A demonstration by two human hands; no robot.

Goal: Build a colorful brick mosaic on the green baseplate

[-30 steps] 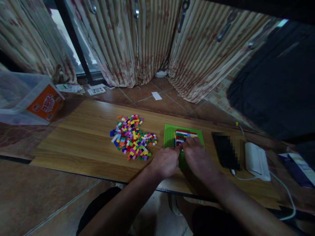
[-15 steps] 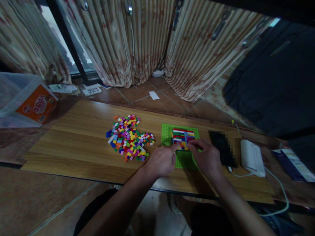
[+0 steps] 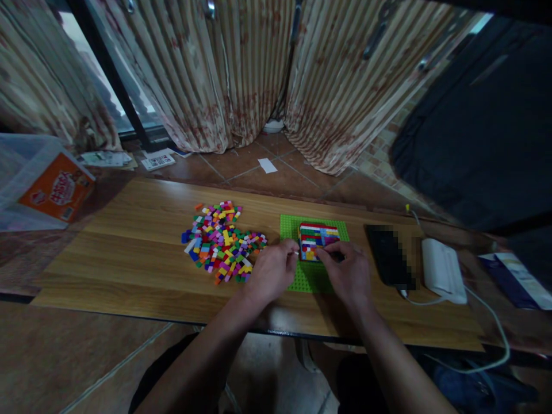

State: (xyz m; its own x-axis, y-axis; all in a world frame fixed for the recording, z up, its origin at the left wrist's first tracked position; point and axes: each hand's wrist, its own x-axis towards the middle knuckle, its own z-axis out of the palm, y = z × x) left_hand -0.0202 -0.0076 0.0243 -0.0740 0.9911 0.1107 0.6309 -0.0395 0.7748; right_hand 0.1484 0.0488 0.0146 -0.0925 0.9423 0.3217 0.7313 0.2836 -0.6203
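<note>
A low block of stacked toy bricks [image 3: 309, 237], striped in many colours, is on a green studded baseplate [image 3: 288, 221]. My left hand [image 3: 273, 267] is just left of the block, thumb and forefinger pinched on what looks like a small white brick [image 3: 296, 252]. My right hand [image 3: 348, 270] covers the block's front right part. Its thumb and forefinger come together at the block's top, and whatever may be between them is hidden. Left of the baseplate, a loose pile of small coloured bricks [image 3: 224, 238] spreads over the wooden table [image 3: 129, 247].
A black phone [image 3: 382, 253], partly blurred out, lies right of the baseplate. Beside it is a white box-shaped device [image 3: 442, 270] with a cable. A clear plastic tub [image 3: 26, 184] with an orange label stands at far left. Curtains [image 3: 241, 75] hang behind the table.
My left hand has drawn back leftward from the block's front edge, with a small whitish piece now showing at its fingertips. My right hand stays at the block, slightly further left. The view has shifted a little.
</note>
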